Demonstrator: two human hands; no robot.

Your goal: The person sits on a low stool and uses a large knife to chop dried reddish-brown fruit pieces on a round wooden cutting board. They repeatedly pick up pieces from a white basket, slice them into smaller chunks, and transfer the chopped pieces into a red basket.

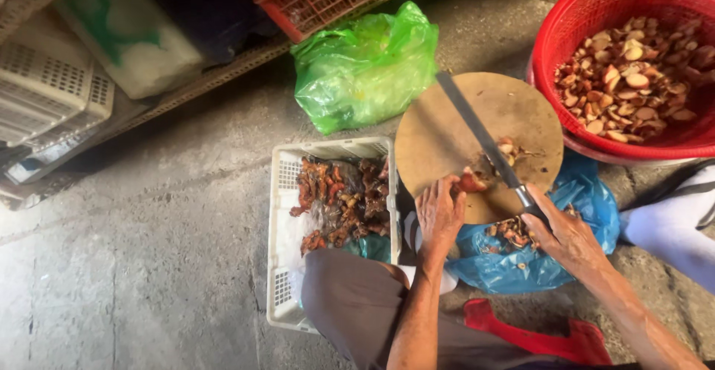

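Currently a small reddish-brown root piece (472,182) sits on the near edge of the round wooden chopping board (477,143), pinned under the left hand (439,213), fingers curled down onto it. Right hand (566,234) is wrapped closed around the handle of a long knife (480,135); the blade lies diagonally across the board, edge just beside the piece. Piece looks small, firm and knobbly, likely light, possibly slick where cut; best held from the top at the end away from the blade, fingertips tucked back. Peel scraps lie on the blue plastic bag (588,206) under the board. White plastic crate (287,221) to the left holds uncut reddish roots. Red basket (555,35) upper right holds pale cut slices. Green plastic bag (365,64) sits behind the crate on the concrete floor (149,266).
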